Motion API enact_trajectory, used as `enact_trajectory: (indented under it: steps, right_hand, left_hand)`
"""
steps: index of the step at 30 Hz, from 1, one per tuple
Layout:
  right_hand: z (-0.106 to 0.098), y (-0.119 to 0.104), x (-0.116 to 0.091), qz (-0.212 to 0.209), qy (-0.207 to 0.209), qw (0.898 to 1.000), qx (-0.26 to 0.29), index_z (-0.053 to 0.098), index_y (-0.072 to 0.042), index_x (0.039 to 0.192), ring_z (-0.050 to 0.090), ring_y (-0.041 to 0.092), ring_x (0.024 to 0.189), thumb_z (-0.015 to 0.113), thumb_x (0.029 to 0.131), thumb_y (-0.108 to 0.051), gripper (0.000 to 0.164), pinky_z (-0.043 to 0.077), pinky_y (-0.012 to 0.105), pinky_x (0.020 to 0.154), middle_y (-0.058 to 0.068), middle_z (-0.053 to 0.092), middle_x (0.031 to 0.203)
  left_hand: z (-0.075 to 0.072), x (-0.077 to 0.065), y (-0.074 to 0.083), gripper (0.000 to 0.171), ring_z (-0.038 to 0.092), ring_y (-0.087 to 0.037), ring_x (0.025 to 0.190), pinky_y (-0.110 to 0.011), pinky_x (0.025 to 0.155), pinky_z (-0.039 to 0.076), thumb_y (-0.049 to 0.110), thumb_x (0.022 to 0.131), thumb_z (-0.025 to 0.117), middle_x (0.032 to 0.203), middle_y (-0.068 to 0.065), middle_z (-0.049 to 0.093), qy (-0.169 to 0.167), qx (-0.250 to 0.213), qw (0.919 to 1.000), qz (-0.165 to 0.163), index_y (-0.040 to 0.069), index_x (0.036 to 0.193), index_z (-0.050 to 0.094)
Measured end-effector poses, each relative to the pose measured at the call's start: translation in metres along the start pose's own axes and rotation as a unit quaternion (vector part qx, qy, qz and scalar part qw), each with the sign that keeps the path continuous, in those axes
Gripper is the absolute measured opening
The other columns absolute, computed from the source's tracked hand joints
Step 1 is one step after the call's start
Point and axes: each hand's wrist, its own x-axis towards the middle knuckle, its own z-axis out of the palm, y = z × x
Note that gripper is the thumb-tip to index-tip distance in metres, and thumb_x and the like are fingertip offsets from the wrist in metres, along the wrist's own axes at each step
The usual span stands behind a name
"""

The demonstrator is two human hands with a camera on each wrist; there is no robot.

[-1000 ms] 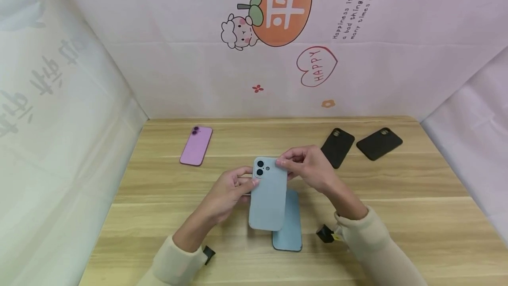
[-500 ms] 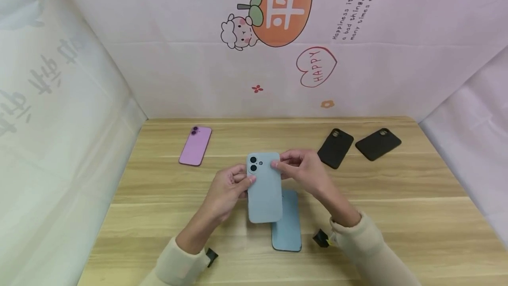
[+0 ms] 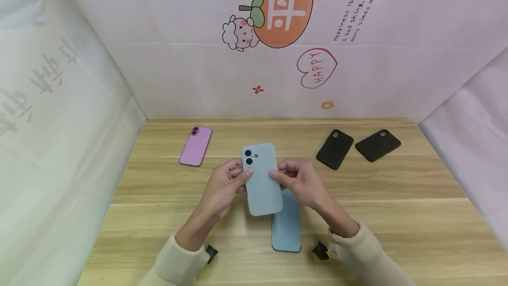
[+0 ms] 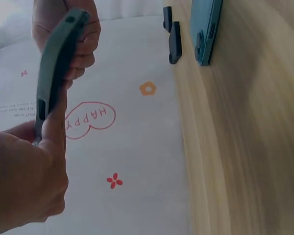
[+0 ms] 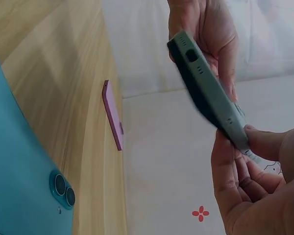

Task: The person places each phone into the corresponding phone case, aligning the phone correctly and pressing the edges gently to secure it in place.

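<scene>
Both hands hold a phone in a pale blue case [image 3: 262,180] above the table, its camera side up in the head view. My left hand [image 3: 223,185] pinches the left edge below the two dark lenses, thumb on the back. My right hand [image 3: 303,181] pinches the right edge in the same way. The right wrist view shows the end of the cased phone [image 5: 208,81], with a port opening and small holes, and a dark far side. Under it a darker blue phone [image 3: 286,228] lies on the table, its upper part partly covered.
A pink phone [image 3: 196,146] lies at the back left of the wooden table [image 3: 139,233]. Toward the back right lie two black phone cases, one nearer the middle [image 3: 335,149] and one farther right [image 3: 378,145]. Printed white cloth [image 3: 190,78] walls the table's back and sides.
The cased phone has moved up and left in the head view and tilted slightly. My right hand has slid from its upper right corner down the right edge. The phone on the table stays put.
</scene>
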Motion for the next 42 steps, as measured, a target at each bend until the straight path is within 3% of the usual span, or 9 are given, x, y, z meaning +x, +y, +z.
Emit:
enact_trajectory:
  steps: [8, 16, 22, 27, 34, 38, 42]
  right_hand:
    - [-0.006, -0.002, -0.003, -0.025, -0.034, 0.999, -0.009, 0.073, 0.005, 0.098, 0.066, 0.016, 0.07, 0.074, 0.099, -0.004, 0.009, 0.06, 0.026, 0.065, 0.01, 0.073, 0.085]
    - [-0.013, -0.007, -0.007, -0.057, -0.097, 0.992, -0.059, 0.076, -0.001, 0.096, 0.063, 0.016, 0.073, 0.076, 0.098, -0.008, 0.008, 0.061, 0.03, 0.068, 0.003, 0.069, 0.081]
    - [-0.013, -0.007, -0.008, -0.087, -0.113, 0.984, -0.105, 0.074, -0.005, 0.091, 0.06, 0.011, 0.072, 0.077, 0.097, -0.01, 0.008, 0.057, 0.026, 0.067, -0.001, 0.066, 0.079]
    - [-0.012, -0.006, -0.007, -0.088, -0.077, 0.986, -0.117, 0.078, -0.005, 0.096, 0.063, 0.01, 0.074, 0.079, 0.097, -0.012, 0.007, 0.059, 0.026, 0.069, -0.002, 0.071, 0.083]
    - [-0.011, 0.002, -0.009, -0.066, -0.008, 0.99, -0.124, 0.082, -0.004, 0.099, 0.062, 0.013, 0.07, 0.083, 0.093, -0.014, 0.012, 0.056, 0.025, 0.063, 0.002, 0.076, 0.086]
    - [-0.014, 0.009, -0.01, -0.051, 0.004, 0.994, -0.096, 0.081, -0.002, 0.103, 0.066, 0.013, 0.072, 0.083, 0.094, -0.017, 0.017, 0.057, 0.024, 0.065, 0.007, 0.079, 0.093]
    - [-0.018, 0.014, -0.009, -0.001, 0.003, 0.999, -0.033, 0.079, 0.001, 0.108, 0.072, 0.016, 0.079, 0.082, 0.095, -0.019, 0.024, 0.062, 0.029, 0.071, 0.012, 0.079, 0.098]
  left_hand:
    - [-0.008, 0.001, 0.008, 0.04, 0.073, -0.024, 0.109, -0.039, 0.088, 0.064, 0.009, 0.105, 0.065, 0.132, -0.023, 0.07, -0.07, -0.007, 0.9974, -0.017, -0.003, 0.142, 0.056]
    - [-0.009, 0.005, 0.011, 0.037, 0.075, -0.027, 0.104, -0.045, 0.083, 0.065, 0.013, 0.105, 0.067, 0.124, -0.022, 0.072, -0.086, 0.033, 0.9957, -0.004, -0.002, 0.139, 0.062]
    - [-0.007, 0.006, 0.007, 0.037, 0.075, -0.025, 0.098, -0.043, 0.081, 0.066, 0.015, 0.107, 0.065, 0.12, -0.02, 0.07, -0.113, 0.065, 0.9915, -0.009, -0.004, 0.138, 0.064]
    - [-0.004, 0.004, 0.007, 0.033, 0.072, -0.025, 0.1, -0.041, 0.083, 0.065, 0.013, 0.108, 0.062, 0.121, -0.02, 0.069, -0.086, 0.072, 0.9936, 0.006, -0.004, 0.137, 0.064]
    - [-0.002, 0.001, 0.012, 0.023, 0.069, -0.023, 0.095, -0.035, 0.077, 0.064, 0.013, 0.109, 0.059, 0.115, -0.018, 0.067, 0.017, 0.052, 0.9979, 0.033, -0.002, 0.125, 0.067]
    - [-0.001, 0.0, 0.015, 0.024, 0.067, -0.026, 0.097, -0.032, 0.075, 0.061, 0.012, 0.11, 0.057, 0.116, -0.02, 0.064, 0.046, 0.025, 0.9977, 0.043, -0.004, 0.126, 0.065]
    - [0.001, 0.0, 0.014, 0.025, 0.067, -0.028, 0.102, -0.035, 0.078, 0.062, 0.013, 0.112, 0.054, 0.119, -0.021, 0.063, 0.054, -0.005, 0.9976, 0.041, -0.005, 0.127, 0.062]
